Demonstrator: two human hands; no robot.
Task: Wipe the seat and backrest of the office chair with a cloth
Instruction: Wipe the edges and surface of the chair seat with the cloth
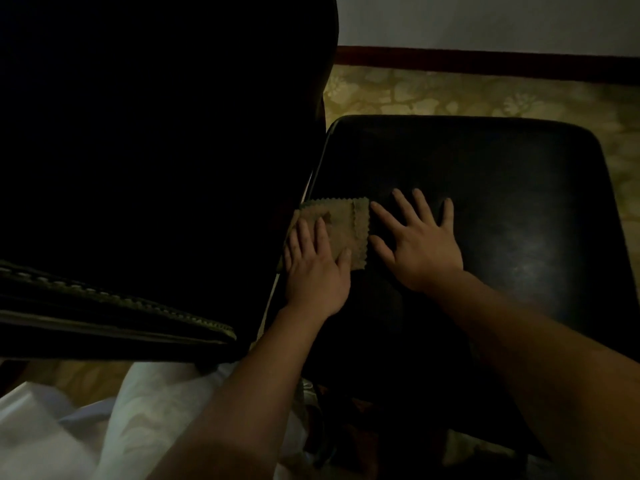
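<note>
The black office chair fills the dim view: its seat (502,188) lies at centre right and its tall backrest (156,140) rises at the left. A small tan cloth (346,223) with zigzag edges lies flat on the seat's left edge, next to the backrest. My left hand (317,268) presses on the cloth with straight fingers. Just to the cloth's right, my right hand (419,244) rests flat on the bare seat with its fingers spread.
A patterned yellowish carpet (450,95) runs beyond the chair to a dark red skirting board (485,62) under a pale wall. A dark padded edge with light stitching (114,306) juts in at lower left. My white clothing (104,427) is at the bottom.
</note>
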